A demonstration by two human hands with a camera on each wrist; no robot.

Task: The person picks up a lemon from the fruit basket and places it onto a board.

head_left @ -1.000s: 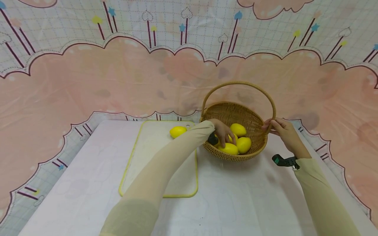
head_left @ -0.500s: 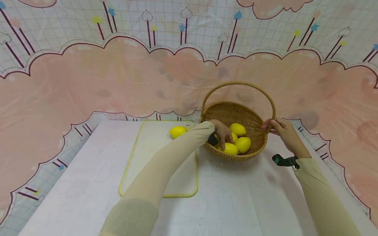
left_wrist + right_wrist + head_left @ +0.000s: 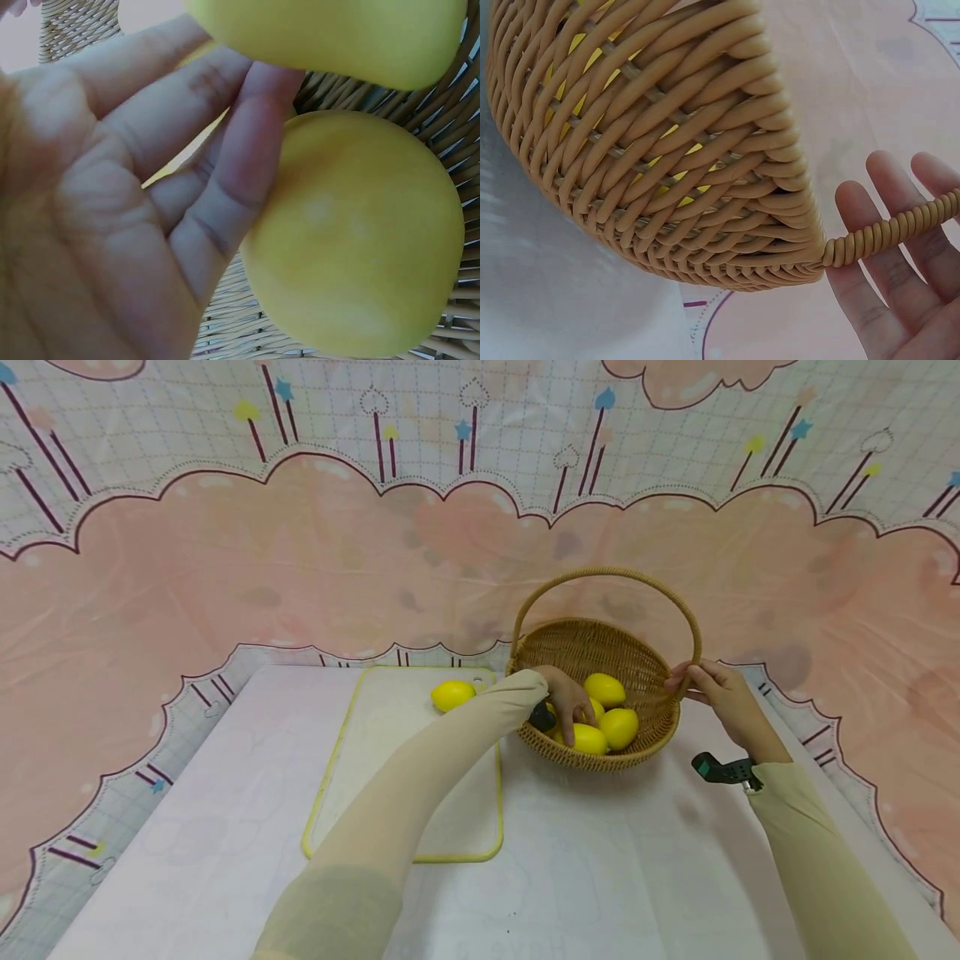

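Inside the wicker basket [image 3: 577, 639], my left hand [image 3: 566, 693] reaches down among several yellow lemons. Its fingers hold the front lemon [image 3: 588, 740]; in the left wrist view this lemon [image 3: 337, 34] hides some fingertips, and the thumb is out of sight. Another lemon [image 3: 360, 232] lies beside the curved fingers there. Two more lemons, one at the back [image 3: 604, 690] and one on the right [image 3: 619, 728], sit close by. My right hand [image 3: 723, 697] holds the basket's handle [image 3: 892, 231] near its right base, fingers passing behind it in the right wrist view.
A white cutting board [image 3: 405, 793] with a yellow edge lies left of the basket, under my left forearm. One lemon [image 3: 452, 696] rests near its far end. The white table [image 3: 615, 860] meets a patterned pink cloth backdrop [image 3: 300, 568].
My left fingers shift slightly over the front lemon, which moves a little to the right. The right hand and the basket stay in place.
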